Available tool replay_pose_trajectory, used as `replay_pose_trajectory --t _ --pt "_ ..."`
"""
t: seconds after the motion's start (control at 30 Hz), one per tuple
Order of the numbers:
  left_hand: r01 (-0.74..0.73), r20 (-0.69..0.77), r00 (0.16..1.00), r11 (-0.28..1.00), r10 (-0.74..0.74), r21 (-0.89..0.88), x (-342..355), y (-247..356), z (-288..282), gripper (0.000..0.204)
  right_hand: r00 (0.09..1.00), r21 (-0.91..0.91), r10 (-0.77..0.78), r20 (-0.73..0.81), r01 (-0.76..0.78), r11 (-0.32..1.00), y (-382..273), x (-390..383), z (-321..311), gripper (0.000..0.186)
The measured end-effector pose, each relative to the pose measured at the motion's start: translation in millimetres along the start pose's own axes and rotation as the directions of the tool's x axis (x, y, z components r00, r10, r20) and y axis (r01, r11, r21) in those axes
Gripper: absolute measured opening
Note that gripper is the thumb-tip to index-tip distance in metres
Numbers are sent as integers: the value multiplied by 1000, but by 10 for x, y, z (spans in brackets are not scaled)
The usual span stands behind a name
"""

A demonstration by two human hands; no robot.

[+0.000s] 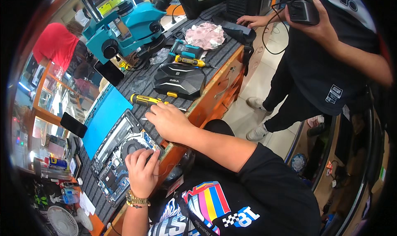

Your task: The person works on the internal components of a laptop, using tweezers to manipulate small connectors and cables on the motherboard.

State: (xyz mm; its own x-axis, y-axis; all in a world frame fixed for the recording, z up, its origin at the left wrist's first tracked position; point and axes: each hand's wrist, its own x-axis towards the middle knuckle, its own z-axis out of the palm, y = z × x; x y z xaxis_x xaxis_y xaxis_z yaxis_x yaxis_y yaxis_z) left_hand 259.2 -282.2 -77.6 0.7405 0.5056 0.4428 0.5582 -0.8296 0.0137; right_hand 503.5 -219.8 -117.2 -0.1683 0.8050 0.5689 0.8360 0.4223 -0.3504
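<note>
An opened laptop base (124,153) lies on the bench in front of me, its round fan, circuit boards and battery bare. My left hand (142,169), with a gold watch at the wrist, is over its near edge beside the fan. Its fingers are bent and close together; what they grip is hidden. My right hand (169,122) is past the laptop's far right corner, fingers curled down; a thin pale tip shows by them, too small to name. Just beyond that hand lies a yellow-and-black screwdriver (147,100).
A blue mat (109,116) lies behind the laptop. Farther along are a black case (180,80), a yellow-and-teal tool (188,56), a pink cloth (205,35) and a teal microscope (128,27). A person at right holds a black device (303,11). A small fan (62,220) stands lower left.
</note>
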Motion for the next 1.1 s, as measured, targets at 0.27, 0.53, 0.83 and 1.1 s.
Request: replay_pose_trajectory --t 0.27,0.53,0.83,1.1 --pt "19 -42 999 999 -20 -27 -28 55 34 38 855 367 111 -506 96 925 217 -536 -949 61" --pt "42 -20 999 997 -43 -59 -147 -34 113 38 75 307 327 -942 -204 930 877 -1938 -3048 71" --pt "34 -76 996 997 -39 -67 -106 3 30 48 135 124 111 -985 92 988 344 -1824 -3649 49" --pt "174 -159 968 975 -194 -135 -444 -142 -278 46 955 339 238 -176 -168 926 -154 -989 -1314 52"
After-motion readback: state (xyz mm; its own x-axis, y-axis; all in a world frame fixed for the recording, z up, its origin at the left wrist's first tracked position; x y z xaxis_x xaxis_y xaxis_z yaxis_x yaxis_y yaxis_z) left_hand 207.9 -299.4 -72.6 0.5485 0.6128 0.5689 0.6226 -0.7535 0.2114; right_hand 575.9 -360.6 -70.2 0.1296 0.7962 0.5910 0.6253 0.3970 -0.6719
